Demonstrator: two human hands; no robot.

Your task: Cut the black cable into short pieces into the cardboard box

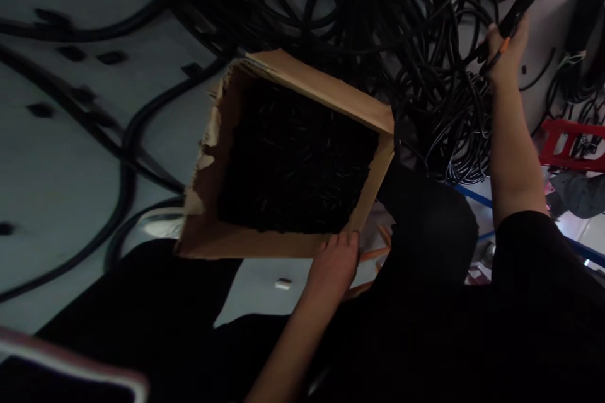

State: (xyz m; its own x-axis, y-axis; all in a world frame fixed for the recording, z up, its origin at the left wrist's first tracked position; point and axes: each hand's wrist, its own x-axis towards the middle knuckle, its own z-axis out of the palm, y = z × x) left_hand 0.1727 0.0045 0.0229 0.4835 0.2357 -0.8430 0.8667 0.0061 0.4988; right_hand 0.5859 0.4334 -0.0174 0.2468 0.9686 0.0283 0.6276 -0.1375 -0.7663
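An open cardboard box [203, 242] with a torn left edge stands in front of my body. Many small black pieces [293, 157] fill it, too dark to make out singly. My left hand [334, 262] has its fingers hooked over the box's near rim, close to the right corner. At the upper right my right hand [509, 53] is closed around a bundle of black cables [524, 0]. A small orange part [505, 44] shows at its fingers; what it belongs to is unclear.
Tangled black cables [444, 19] lie beyond the box, and thick ones [127, 164] loop over the grey floor [61, 170] to the left. Small black bits [111, 58] are scattered there. A red plastic object [574, 145] is at the right. My knee [430, 227] is beside the box.
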